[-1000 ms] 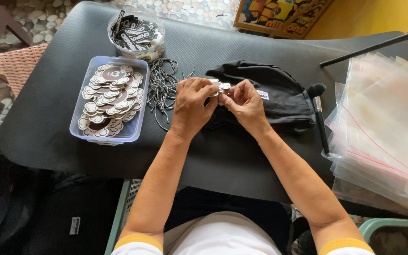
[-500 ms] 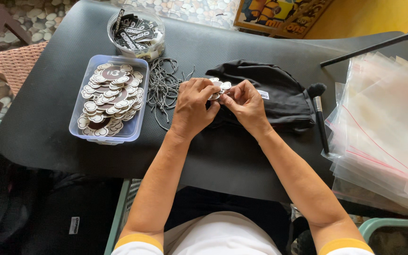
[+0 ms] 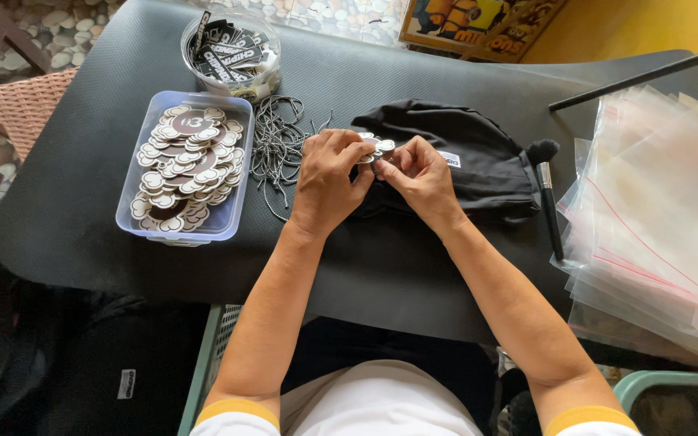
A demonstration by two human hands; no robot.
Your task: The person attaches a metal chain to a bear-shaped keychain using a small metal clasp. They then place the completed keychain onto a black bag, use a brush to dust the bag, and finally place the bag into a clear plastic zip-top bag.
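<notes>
Both hands — left hand, right hand — pinched shut on a small white tag over the black bag, mid-counter.

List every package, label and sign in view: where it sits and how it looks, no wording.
Cloud-shaped tags: brown and cream, heaped in a clear tub, left.
Black tags: white print, in a round clear tub, far left.
Held tag: small, cream-edged, between the left hand and right hand.
Small white label: on the black cloth.
Clear bags: red-striped, stacked right.
</notes>
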